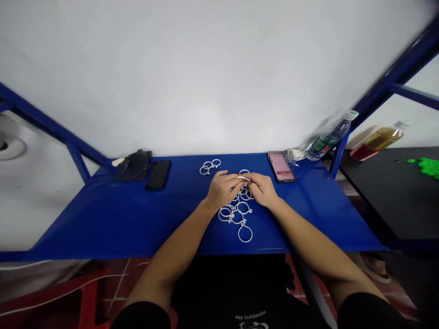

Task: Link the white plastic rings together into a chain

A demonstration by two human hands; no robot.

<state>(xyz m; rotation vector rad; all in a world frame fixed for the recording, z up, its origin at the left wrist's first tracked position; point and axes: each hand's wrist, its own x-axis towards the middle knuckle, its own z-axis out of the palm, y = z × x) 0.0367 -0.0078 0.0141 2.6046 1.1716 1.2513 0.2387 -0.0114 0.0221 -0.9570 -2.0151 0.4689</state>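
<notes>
Both of my hands meet over the middle of the blue table (103,219). My left hand (221,188) and my right hand (262,188) pinch the same white plastic ring (242,177) between their fingertips, held edge-on just above the surface. Under and in front of my hands lies a cluster of several white rings (236,212), the nearest one (245,233) lying flat toward the front edge. A few more linked white rings (209,167) rest farther back, left of my hands.
A black phone (158,174) and a dark pouch (134,165) lie at the back left. A phone with a pink screen (281,166) and a tipped clear bottle (327,137) sit back right. A black table (387,192) with green pieces (430,167) stands right.
</notes>
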